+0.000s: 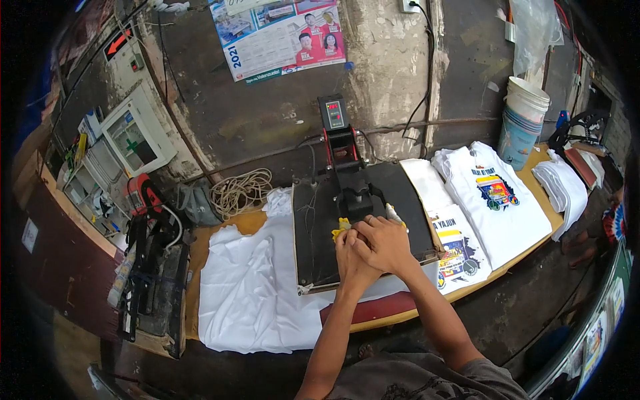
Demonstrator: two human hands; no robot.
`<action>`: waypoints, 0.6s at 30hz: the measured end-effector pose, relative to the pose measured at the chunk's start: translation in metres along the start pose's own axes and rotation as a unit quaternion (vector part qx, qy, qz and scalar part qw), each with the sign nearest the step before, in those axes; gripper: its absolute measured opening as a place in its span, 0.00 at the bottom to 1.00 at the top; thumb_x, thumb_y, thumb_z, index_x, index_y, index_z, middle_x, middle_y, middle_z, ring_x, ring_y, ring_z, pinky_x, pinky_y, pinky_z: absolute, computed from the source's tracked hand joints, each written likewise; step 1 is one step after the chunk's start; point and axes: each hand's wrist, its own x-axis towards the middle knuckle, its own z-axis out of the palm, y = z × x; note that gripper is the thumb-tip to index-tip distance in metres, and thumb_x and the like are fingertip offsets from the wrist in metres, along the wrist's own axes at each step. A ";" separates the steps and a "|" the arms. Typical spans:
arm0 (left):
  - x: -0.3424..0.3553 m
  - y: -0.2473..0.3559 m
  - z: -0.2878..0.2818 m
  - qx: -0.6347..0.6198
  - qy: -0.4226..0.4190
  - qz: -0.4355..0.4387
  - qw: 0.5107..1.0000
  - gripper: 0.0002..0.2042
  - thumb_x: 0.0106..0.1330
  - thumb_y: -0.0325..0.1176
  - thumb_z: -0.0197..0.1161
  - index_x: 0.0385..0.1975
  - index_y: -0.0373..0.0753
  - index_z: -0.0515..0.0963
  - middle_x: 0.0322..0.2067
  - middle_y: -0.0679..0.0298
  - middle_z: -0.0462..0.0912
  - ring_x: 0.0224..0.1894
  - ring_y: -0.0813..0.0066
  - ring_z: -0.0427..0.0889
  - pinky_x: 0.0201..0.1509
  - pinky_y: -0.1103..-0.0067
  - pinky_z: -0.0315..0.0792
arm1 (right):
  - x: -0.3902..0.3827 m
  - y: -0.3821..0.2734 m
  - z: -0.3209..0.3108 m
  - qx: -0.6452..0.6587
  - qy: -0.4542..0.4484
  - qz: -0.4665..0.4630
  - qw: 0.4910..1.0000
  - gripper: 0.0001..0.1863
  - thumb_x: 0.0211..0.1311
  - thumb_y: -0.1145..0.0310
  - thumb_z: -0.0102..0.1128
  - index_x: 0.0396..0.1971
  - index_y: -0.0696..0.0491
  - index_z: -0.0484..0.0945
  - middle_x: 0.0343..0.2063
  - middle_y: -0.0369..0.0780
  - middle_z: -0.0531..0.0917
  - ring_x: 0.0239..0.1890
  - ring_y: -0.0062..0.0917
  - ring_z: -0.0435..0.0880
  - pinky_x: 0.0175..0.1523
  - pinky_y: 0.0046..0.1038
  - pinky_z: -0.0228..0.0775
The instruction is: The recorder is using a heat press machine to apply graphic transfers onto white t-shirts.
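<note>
A black heat press (313, 227) with a control box (332, 112) stands in the middle of the table. Its handle (393, 215) has yellow and white wrapped ends. My left hand (353, 257) and my right hand (383, 243) overlap on this handle, fingers closed over it, the right one uppermost; part of the left hand's fingers is hidden. White fabric (247, 287) lies crumpled under and left of the press. Printed sheets (460, 257) and stacked white shirts (517, 220) with a colorful print lie to the right.
A second press (153, 280) sits at the left end of the yellow-edged table (373, 322), near coiled rope (240, 190). Stacked buckets (520, 133) and folded white cloth (560, 187) are at the right. A wall (180, 87) backs the table. Another person's bare foot (577, 260) shows at far right.
</note>
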 end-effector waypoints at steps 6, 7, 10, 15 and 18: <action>-0.002 0.000 0.005 0.018 0.020 -0.010 1.000 0.21 0.46 0.47 0.68 0.38 0.42 0.79 0.38 0.62 0.80 0.48 0.65 0.73 0.57 0.66 0.58 | -0.002 0.000 -0.002 -0.002 -0.012 -0.006 1.000 0.16 0.54 0.52 0.53 0.28 0.50 0.78 0.26 0.39 0.77 0.29 0.33 0.80 0.35 0.35 0.71; -0.002 0.000 0.005 0.018 0.021 -0.008 1.000 0.21 0.46 0.47 0.68 0.38 0.42 0.79 0.38 0.62 0.80 0.48 0.65 0.73 0.57 0.66 0.58 | -0.002 -0.001 -0.002 0.000 -0.017 -0.006 1.000 0.16 0.54 0.52 0.53 0.29 0.50 0.78 0.26 0.39 0.77 0.29 0.33 0.80 0.35 0.35 0.71; -0.002 0.000 0.005 0.024 0.017 -0.004 1.000 0.21 0.46 0.48 0.68 0.37 0.42 0.79 0.38 0.62 0.80 0.47 0.64 0.73 0.56 0.66 0.59 | -0.001 0.000 -0.004 0.001 -0.022 -0.008 1.000 0.16 0.55 0.52 0.53 0.30 0.50 0.78 0.26 0.39 0.77 0.30 0.34 0.80 0.36 0.34 0.71; -0.002 0.000 0.008 0.024 0.032 -0.002 0.999 0.21 0.47 0.47 0.67 0.38 0.42 0.79 0.38 0.62 0.80 0.48 0.64 0.73 0.57 0.65 0.59 | -0.001 0.002 -0.003 0.002 -0.022 -0.012 1.000 0.16 0.55 0.52 0.53 0.30 0.50 0.78 0.26 0.39 0.77 0.30 0.34 0.80 0.36 0.35 0.71; -0.004 -0.003 0.009 0.016 0.022 -0.010 1.000 0.20 0.48 0.47 0.67 0.38 0.42 0.79 0.39 0.62 0.80 0.48 0.64 0.72 0.58 0.65 0.58 | 0.000 0.000 -0.004 0.007 -0.026 -0.006 1.000 0.16 0.56 0.52 0.53 0.30 0.50 0.78 0.26 0.39 0.77 0.30 0.34 0.80 0.36 0.35 0.71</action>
